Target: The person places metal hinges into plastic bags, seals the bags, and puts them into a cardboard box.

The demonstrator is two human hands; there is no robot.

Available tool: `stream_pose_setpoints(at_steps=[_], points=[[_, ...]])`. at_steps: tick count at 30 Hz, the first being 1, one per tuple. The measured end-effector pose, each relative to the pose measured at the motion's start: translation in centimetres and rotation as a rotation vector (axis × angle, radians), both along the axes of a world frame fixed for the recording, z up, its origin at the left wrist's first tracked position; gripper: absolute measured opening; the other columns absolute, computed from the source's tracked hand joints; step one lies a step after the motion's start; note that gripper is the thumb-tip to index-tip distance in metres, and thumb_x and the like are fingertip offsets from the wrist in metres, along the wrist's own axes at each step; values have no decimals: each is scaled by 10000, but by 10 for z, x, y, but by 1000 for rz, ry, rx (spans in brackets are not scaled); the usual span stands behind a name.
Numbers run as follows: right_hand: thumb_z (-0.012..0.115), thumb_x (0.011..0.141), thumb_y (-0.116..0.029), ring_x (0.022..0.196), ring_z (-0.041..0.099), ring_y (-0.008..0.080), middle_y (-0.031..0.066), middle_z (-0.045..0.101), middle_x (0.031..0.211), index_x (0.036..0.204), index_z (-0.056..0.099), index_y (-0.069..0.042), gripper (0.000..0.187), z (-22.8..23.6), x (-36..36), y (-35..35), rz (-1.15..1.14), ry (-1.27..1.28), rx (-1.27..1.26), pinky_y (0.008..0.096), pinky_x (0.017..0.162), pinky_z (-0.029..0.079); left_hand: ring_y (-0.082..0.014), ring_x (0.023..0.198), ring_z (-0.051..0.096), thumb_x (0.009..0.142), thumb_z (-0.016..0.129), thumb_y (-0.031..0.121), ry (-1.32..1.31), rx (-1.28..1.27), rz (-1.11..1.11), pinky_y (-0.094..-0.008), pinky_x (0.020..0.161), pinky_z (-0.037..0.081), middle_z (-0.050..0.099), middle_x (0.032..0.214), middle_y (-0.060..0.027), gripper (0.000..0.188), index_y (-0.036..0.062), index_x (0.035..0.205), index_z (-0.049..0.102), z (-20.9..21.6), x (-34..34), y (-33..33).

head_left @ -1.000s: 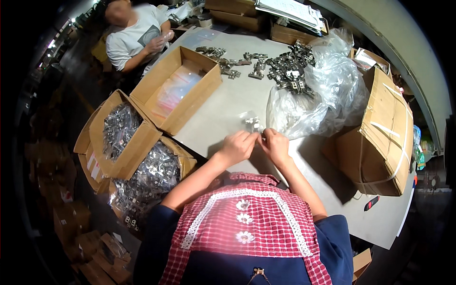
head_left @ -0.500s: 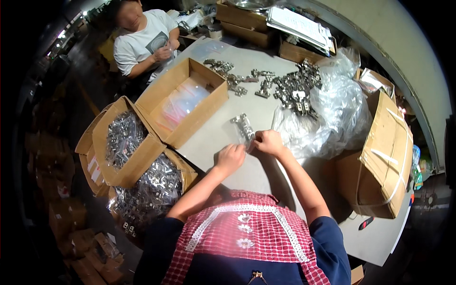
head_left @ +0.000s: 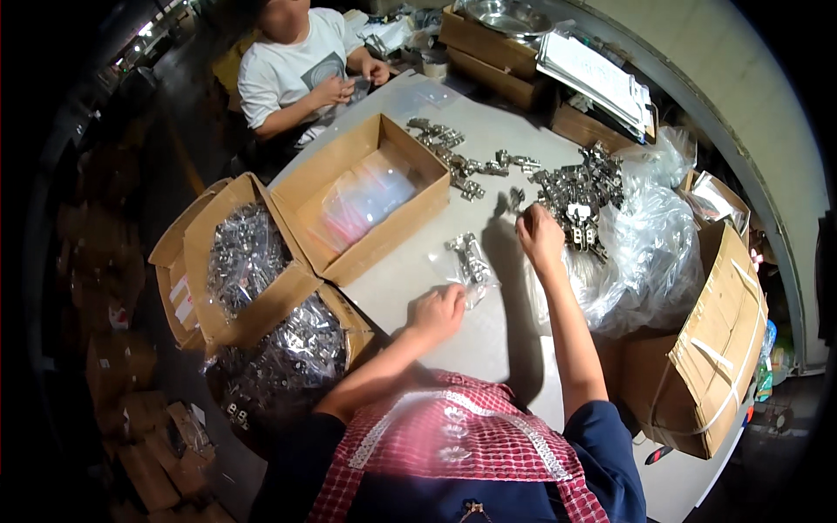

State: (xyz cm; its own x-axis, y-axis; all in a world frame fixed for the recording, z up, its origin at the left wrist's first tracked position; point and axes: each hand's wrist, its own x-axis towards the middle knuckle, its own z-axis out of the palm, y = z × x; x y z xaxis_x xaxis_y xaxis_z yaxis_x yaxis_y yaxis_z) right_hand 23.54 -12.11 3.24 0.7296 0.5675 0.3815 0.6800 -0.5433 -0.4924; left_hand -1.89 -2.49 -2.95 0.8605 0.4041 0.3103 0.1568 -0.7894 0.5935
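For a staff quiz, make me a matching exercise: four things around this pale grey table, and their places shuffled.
Things
1. Small clear plastic bag of metal parts
2. Heap of loose silvery metal parts
3. Brown cardboard box with pale straps
4. Flat clear plastic bags with reddish edges

Places
A. Inside the open brown cardboard box
B. Nearest the left hand
C. Right side of the table
D. Just beyond the right hand

Pairs: 1-B, 2-D, 3-C, 4-A
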Motion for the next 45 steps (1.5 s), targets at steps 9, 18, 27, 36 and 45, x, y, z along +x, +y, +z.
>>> stream_pose_setpoints(at_steps=[9,18,27,36,45], points=[[632,919,-160,552,601,122,82,664,654,874,677,0,172,17,-144,-111,10,880,186,297,528,462,-392,664,648,910,641,211,163,48,13,-502,609,522,630,682,-158,218,52,899,492,18,-14,2],[638,939,-122,561,557,102,42,626,650,843,655,18,170,-36,-160,-77,8,952,472,262,526,440,-396,738,654,895,610,121,31,135,49,-494,675,522,658,758,-180,130,43,961,529,25,-27,-12],[542,979,-81,609,639,181,110,668,726,904,644,48,181,-35,-181,-46,191,1579,578,271,558,504,-395,791,658,892,605,119,-6,118,60,-493,684,525,664,823,-188,180,32,1037,543,24,-49,-24],[620,783,-138,901,635,294,127,598,937,1109,673,-143,330,-33,-179,-56,415,-236,-458,416,783,489,-323,956,591,854,650,178,80,305,20,-424,693,526,613,1036,-132,292,46,1102,570,17,-73,-10],[628,804,-135,1062,563,331,142,600,1048,974,692,-78,191,-7,-130,-58,507,-475,-164,468,1009,419,-243,1010,588,833,699,228,-99,345,-119,-321,691,539,600,1072,-78,297,97,1099,681,54,-57,6]])
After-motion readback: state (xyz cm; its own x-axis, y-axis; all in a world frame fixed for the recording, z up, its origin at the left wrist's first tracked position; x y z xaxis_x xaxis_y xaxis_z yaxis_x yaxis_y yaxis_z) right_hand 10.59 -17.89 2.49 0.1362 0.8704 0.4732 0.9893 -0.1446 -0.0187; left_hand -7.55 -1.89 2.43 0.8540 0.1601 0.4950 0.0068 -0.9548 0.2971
